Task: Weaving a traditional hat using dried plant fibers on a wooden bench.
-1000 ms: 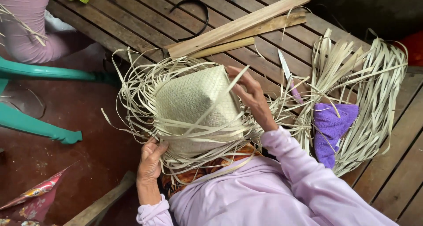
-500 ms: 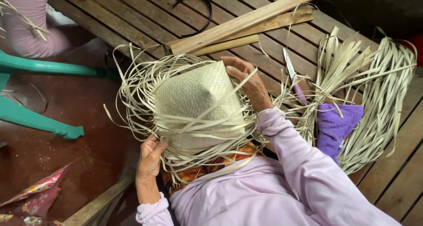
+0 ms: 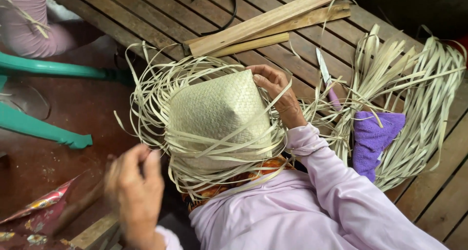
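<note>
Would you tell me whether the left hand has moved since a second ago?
Yes. The left hand has come off the woven basket and drawn back toward the person, away from the green chair leg; it looks blurred.

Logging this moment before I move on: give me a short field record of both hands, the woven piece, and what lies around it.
left hand: raised, blurred, off the weave
right hand: gripping the top right edge of the woven piece
woven piece: pale, box-shaped, loose strips curling around it
right side: strip bundle, purple cloth, knife
behind: wooden slats on plank floor
left side: green chair legs
</note>
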